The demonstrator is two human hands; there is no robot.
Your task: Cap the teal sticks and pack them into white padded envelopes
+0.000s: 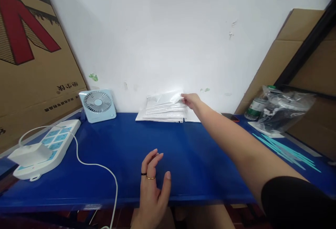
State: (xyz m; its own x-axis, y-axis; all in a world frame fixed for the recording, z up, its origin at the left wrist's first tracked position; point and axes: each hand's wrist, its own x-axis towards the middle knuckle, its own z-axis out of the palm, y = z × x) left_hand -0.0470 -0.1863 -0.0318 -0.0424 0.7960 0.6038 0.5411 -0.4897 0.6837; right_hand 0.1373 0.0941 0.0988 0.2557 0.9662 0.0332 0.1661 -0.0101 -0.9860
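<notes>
Against the wall at the back of the table lies a stack of flat white packets (165,108), the top ones shiny like clear plastic. My right hand (191,101) reaches out to it, fingertips pinching the right corner of the uppermost packet. Part of that corner is hidden by my fingers. Nearer to me, my left hand (154,183) hovers over the table's front edge. Its fingers are apart and slightly curled, with two rings on them, and it holds nothing.
On the blue table (126,152) stand a light-blue fan (97,105) and a white power strip (56,140) with a trailing cable. To the right are a phone (230,117), a bottle (255,108), a plastic bag (280,110) and turquoise strips (286,148). Cardboard (39,82) rises at left.
</notes>
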